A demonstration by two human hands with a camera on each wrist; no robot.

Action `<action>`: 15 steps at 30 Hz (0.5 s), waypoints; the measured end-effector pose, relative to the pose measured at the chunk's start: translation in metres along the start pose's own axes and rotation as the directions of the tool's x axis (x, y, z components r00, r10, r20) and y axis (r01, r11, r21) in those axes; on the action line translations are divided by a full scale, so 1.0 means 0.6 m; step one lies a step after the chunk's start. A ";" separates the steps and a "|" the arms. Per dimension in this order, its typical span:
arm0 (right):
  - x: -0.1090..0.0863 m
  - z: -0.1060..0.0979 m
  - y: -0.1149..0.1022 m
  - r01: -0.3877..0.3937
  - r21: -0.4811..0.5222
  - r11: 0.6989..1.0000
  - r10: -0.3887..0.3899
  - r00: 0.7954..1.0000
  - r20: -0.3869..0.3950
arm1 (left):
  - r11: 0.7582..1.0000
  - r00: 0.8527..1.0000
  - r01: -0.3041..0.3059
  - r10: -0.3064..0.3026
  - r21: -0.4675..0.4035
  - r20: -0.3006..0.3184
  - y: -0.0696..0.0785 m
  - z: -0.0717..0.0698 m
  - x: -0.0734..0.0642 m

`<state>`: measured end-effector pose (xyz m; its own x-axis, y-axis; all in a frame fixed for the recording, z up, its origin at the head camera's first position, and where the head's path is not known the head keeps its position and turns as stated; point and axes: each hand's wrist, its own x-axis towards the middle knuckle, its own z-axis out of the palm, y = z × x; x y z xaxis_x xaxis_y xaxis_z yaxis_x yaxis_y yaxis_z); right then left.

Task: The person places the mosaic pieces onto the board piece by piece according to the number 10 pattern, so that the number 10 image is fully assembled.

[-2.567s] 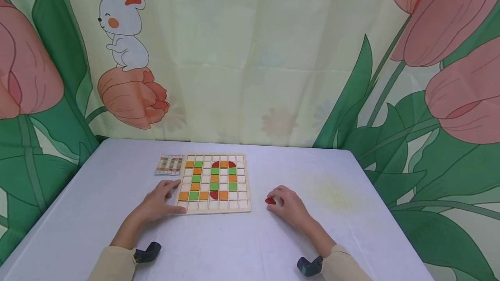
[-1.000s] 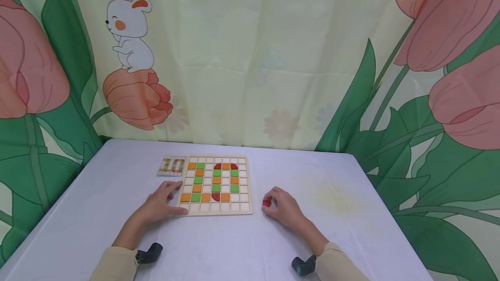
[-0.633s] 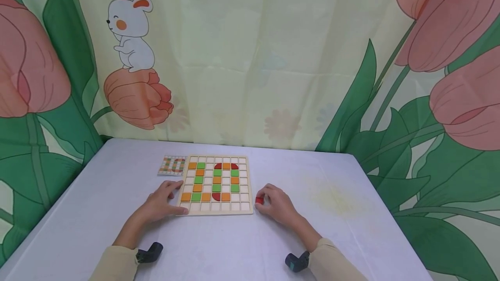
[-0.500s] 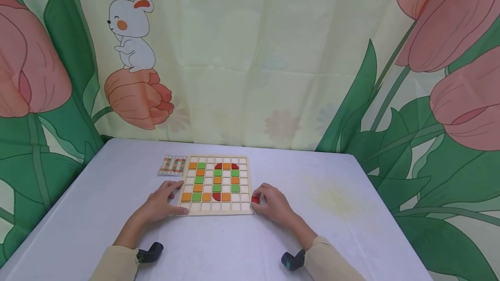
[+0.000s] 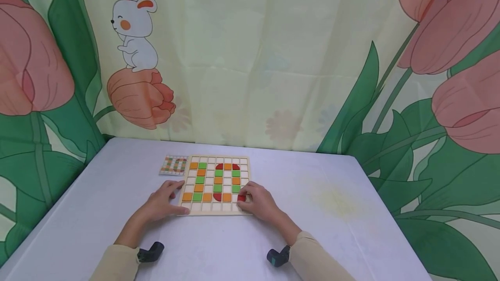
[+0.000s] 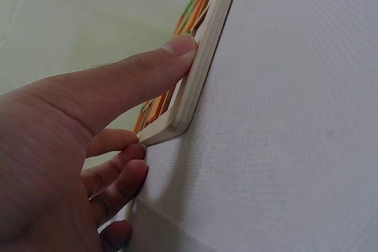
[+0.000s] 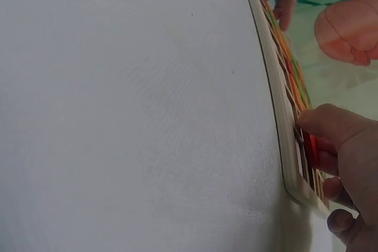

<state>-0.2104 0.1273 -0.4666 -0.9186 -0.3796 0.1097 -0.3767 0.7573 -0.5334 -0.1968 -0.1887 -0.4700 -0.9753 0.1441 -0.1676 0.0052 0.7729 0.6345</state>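
A wooden grid board lies on the table, with orange, green and rounded red tiles set in its cells. My left hand steadies its front left corner. In the left wrist view the thumb lies straight along the frame, while the other fingers touch the left side. Over the right part of the board, my right hand pinches a red tile between thumb and fingers. The right wrist view shows this red tile close over the cells, partly hidden by the fingers.
A small printed pattern card lies by the board's upper left edge. The white-covered table ends at a printed curtain behind. Dark wrist cameras sit on both sleeves.
My right hand has moved left with the red tile, from the bare table right of the board to over its lower right cells. The left hand stays at the board's corner.
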 end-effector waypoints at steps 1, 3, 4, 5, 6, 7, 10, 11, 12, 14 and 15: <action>0.002 0.001 0.000 0.006 -0.001 1.000 -0.006 1.000 0.000 | 1.000 1.000 0.001 -0.001 0.000 0.000 0.000 0.000 0.000; 0.004 0.004 -0.002 0.012 -0.006 1.000 -0.012 1.000 -0.003 | 1.000 1.000 0.006 -0.006 0.000 -0.001 0.000 0.001 0.000; 0.005 0.005 -0.002 0.015 -0.010 1.000 -0.015 1.000 -0.006 | 1.000 1.000 0.007 -0.007 -0.002 -0.001 0.001 0.001 0.000; 0.007 0.007 -0.002 0.018 -0.014 1.000 -0.018 1.000 -0.008 | 1.000 1.000 0.004 -0.004 -0.004 0.000 0.001 0.001 0.000; 0.008 0.008 -0.002 0.021 -0.016 1.000 -0.021 1.000 -0.011 | 1.000 1.000 0.007 -0.007 -0.007 0.000 0.001 0.001 0.000; 0.009 0.009 -0.002 0.023 -0.016 1.000 -0.023 1.000 -0.013 | 1.000 1.000 0.007 -0.007 -0.009 0.000 0.002 0.001 0.000; 0.012 0.012 -0.003 0.029 -0.017 0.999 -0.029 0.999 -0.016 | 1.000 1.000 0.006 -0.006 -0.013 -0.002 0.004 0.000 -0.002; 0.013 0.013 -0.003 0.033 -0.019 0.999 -0.034 0.999 -0.016 | 1.000 1.000 0.006 -0.006 -0.013 -0.002 0.004 0.000 -0.003; 0.014 0.014 -0.004 0.038 -0.018 0.999 -0.038 0.999 -0.016 | 1.000 1.000 0.010 -0.010 -0.013 -0.004 0.005 0.000 -0.003; 0.015 0.015 -0.004 0.048 -0.017 0.999 -0.048 0.999 -0.020 | 1.000 1.000 0.014 -0.014 -0.014 -0.003 0.005 0.000 -0.004; 0.015 0.016 -0.004 0.051 -0.017 0.999 -0.051 0.998 -0.022 | 1.000 1.000 0.014 -0.014 -0.014 -0.001 0.005 0.000 -0.004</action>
<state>-0.2166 0.1173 -0.4723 -0.9004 -0.4064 0.1552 -0.4251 0.7460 -0.5126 -0.1947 -0.1869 -0.4675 -0.9756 0.1325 -0.1752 -0.0114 0.7659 0.6429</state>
